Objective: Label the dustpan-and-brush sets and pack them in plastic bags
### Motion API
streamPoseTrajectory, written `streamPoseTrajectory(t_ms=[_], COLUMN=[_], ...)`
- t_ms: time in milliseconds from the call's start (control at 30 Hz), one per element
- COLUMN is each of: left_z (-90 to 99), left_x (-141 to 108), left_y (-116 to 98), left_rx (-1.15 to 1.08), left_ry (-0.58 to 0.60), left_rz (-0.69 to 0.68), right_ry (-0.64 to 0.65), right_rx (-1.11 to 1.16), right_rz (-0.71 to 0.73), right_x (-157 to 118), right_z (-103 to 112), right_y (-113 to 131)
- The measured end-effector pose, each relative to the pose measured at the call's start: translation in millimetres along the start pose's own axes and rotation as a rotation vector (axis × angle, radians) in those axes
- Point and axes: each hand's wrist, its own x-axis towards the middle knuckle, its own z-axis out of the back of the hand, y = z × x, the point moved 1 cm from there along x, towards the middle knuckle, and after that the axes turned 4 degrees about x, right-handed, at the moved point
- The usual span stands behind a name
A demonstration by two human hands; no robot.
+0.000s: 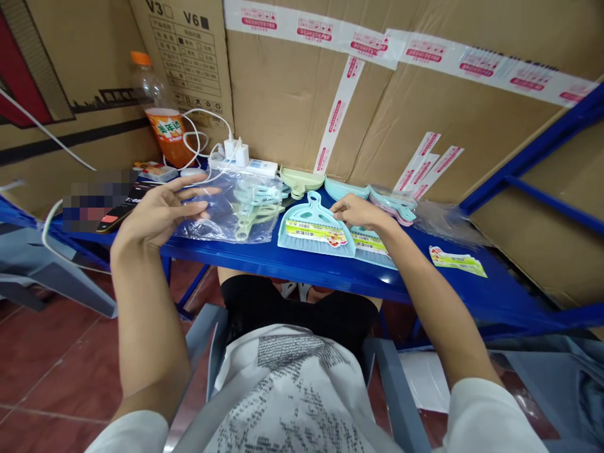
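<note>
My left hand (163, 211) is open, its fingers spread over the left end of a clear plastic bag (214, 217) that holds blue and pale green mini dustpan pieces. My right hand (358, 211) is closed, with curled fingertips at the right edge of a light blue dustpan (302, 242). What the tips press on is partly hidden. Across that dustpan lies a yellow-green label card (314, 231). A second blue dustpan (377, 257), also with a label card (368, 240), lies beside it, partly under my right hand and wrist.
Along the back stand a pale green dustpan (302, 179), another blue one (346, 189) and bagged brushes (394, 201). Loose label cards (457, 261) lie right. An orange drink bottle (165, 123), power strip (257, 167), cables and phone (125, 207) are left. Cardboard (292, 94) walls the back.
</note>
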Motion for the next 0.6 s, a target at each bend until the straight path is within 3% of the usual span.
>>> streamPoseTrajectory(t_ms=[167, 300, 467, 600], left_z=[-3.8, -16.7, -42.1, -58.8], left_x=[0.6, 3.2, 3.5, -2.7], left_y=[-0.9, 0.1, -2.8, -9.4], left_rx=[-0.018, -0.01, -0.054, -0.045], left_ry=[0.019, 0.049, 0.121, 0.142], left_rz=[0.015, 0.032, 0.047, 0.049], right_ry=[0.074, 0.126, 0.21, 0.299], right_rx=[-0.102, -0.232, -0.37, -0.402], right_rz=[0.135, 0.278, 0.44, 0.507], right_x=[-16.8, -38.4, -57.8, -56.8], right_z=[26.9, 43.5, 46.3, 41.4], right_y=[1.0, 15.5, 40.9, 45.7])
